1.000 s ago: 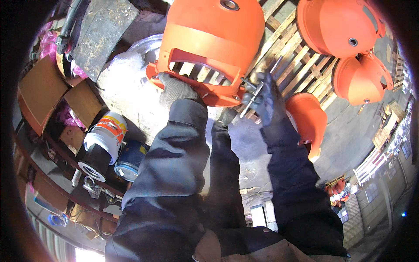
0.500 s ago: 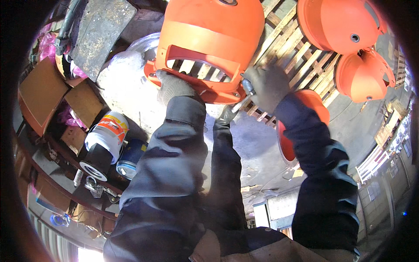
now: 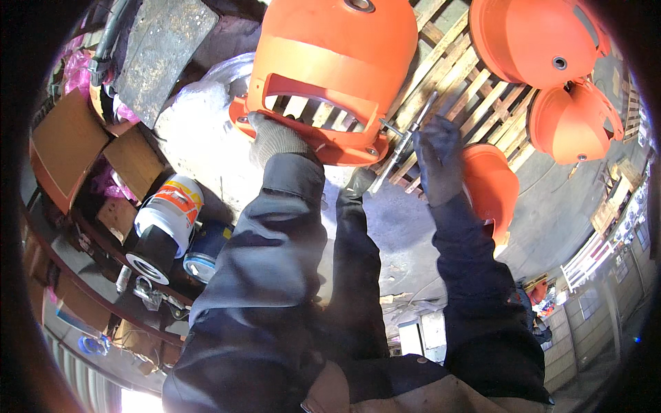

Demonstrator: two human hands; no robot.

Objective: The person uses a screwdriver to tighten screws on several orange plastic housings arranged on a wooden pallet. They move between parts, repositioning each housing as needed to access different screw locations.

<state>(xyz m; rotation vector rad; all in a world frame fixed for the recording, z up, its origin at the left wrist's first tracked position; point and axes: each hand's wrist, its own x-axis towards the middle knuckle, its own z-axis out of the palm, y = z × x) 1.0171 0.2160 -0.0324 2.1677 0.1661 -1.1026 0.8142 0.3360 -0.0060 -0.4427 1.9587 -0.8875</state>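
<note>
A large orange metal housing (image 3: 330, 62) with a cut-out stands at the top middle, its flanged rim toward me. My left hand (image 3: 279, 140), in a grey glove, is closed around that rim at the left of the cut-out. At the right end of the flange sits a metal tap wrench (image 3: 405, 143), its long bar slanting and its shank pointing at the housing's side. Just right of the bar is my gloved right hand (image 3: 439, 155), somewhat blurred, its fingers apart and not wrapped around the bar. Whether a fingertip touches it, I cannot tell.
Wooden pallets (image 3: 482, 103) lie under the housing. More orange housings (image 3: 530, 41) stand to the right, one (image 3: 490, 186) low behind my right hand. At left are a white bucket (image 3: 169, 213), a blue drum (image 3: 208, 248), cardboard (image 3: 72, 148) and clear plastic wrap (image 3: 231, 72).
My right hand has come off the tap wrench and moved right and slightly down. The wrench's bar now shows in full, turned to a new slant. My left hand stays on the rim.
</note>
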